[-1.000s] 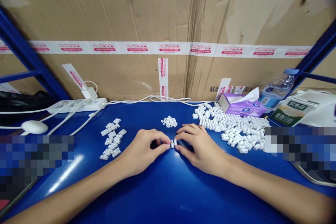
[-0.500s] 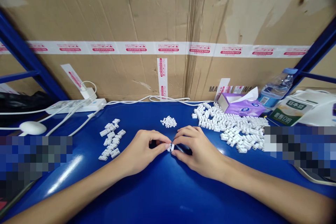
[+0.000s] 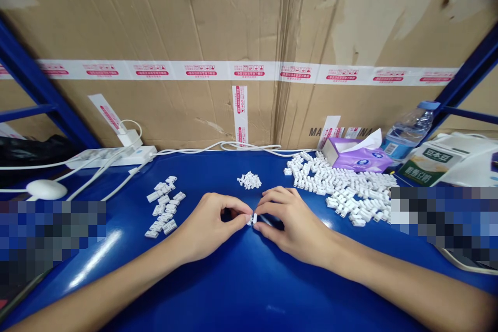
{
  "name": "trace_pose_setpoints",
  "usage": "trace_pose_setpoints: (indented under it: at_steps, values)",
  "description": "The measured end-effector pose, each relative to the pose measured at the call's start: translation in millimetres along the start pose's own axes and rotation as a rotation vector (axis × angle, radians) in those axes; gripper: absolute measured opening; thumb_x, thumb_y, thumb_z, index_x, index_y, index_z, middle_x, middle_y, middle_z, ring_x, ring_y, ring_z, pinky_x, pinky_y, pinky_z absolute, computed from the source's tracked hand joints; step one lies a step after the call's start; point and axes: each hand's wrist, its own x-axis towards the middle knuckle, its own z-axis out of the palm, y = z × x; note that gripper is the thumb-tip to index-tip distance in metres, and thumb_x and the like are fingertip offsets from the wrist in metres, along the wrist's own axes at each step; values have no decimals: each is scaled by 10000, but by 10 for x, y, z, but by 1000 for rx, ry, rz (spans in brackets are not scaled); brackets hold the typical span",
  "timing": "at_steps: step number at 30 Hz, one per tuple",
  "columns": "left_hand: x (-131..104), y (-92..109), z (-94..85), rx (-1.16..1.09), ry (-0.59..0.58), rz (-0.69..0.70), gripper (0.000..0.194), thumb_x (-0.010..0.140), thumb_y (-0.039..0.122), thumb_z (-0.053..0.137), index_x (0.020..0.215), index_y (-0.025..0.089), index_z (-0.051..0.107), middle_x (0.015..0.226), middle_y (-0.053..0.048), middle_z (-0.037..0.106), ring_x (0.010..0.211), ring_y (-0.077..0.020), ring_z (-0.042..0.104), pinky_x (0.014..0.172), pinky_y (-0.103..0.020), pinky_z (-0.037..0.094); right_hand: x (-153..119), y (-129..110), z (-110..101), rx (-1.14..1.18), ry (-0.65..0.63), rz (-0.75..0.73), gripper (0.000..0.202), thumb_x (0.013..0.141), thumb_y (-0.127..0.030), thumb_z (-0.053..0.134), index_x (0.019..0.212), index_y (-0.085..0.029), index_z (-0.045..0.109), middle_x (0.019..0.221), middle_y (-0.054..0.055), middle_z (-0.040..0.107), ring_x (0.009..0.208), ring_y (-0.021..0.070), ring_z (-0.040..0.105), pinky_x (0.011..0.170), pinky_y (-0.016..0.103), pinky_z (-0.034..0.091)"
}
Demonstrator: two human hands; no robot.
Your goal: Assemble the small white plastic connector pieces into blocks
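- While the left hand (image 3: 208,225) and right hand (image 3: 296,224) pinch narrowly, a white piece (image 3: 254,219) is held between their fingertips.
- Its long axis points roughly away from the person; front end unclear.

1. Cardboard (image 3: 175,21) behind, crossed by red-and-white printed tape (image 3: 225,70).
2. Power strip (image 3: 132,157) with white cables (image 3: 35,166), at left.
3. Purple tissue pack (image 3: 361,160), right, beside a blue-capped bottle (image 3: 406,132).
4. Green-and-white package (image 3: 428,166) near the bottle.
5. Black plastic bag (image 3: 39,150), far left.

Left hand (image 3: 216,223) pinches the part (image 3: 255,218) from its left, right hand (image 3: 293,220) from its right; both forearms (image 3: 136,272) slant toward it.
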Motion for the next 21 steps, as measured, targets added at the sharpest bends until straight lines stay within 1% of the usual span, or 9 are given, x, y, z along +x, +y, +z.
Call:
trace_pose_setpoints:
  at_steps: [8,13,21]
  values:
    - [7,-18,19,72,21,62,195,912,272,648,972,287,832,807,15,714,714,-131,590,658,-250,423,0,-14,-11,-7,-14,-5,107,941,-288,701,1029,-237,733,1043,26,727,1042,226,597,920,419,400]
    - [9,-43,32,86,31,64,172,906,276,659,933,289,828,813,15,706,726,-132,596,668,-256,426,3,-9,-7,0,-15,-8,114,943,-299,699,1034,-241,735,1045,31,729,1053,235,594,928,425,395]
    - [26,-46,29,102,20,81,187,922,302,645,953,281,828,834,-2,713,730,-142,604,670,-265,432,8,-21,-16,-2,-24,-3,113,939,-288,705,1032,-234,740,1047,35,732,1056,237,593,931,425,391]
